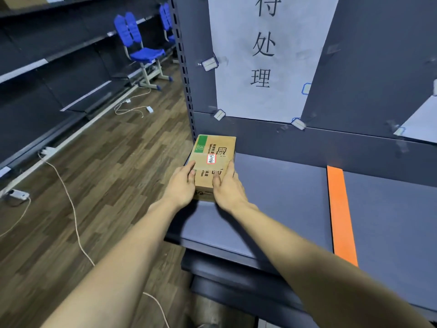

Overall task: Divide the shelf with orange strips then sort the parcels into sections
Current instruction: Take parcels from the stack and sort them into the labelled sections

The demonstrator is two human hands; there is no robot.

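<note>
The parcel [214, 162], a brown carton with a green patch and a small red-bordered label, lies flat at the far left end of the shelf [283, 197], close to the back panel and next to the slotted upright [183, 67]. Its near left corner sits at or slightly over the shelf's left edge.

The left hand [183, 185] grips the near left side of the parcel, fingers curled onto its top. The right hand [227, 185] grips the near right side, thumb on the top face. The hands sit close together, with only the carton's width between them.

One orange strip [341, 214] runs front to back across the shelf, well right of the parcel. It marks off the left section, beneath the paper sign [267, 55] on the back panel.

Risks from this position:
- Release with a corner overhanging the left edge may let the parcel tip toward the floor [106, 162].
- A push that is off square may turn the carton against the upright.
- Wrong section is possible if the label is not checked against the sign.
</note>
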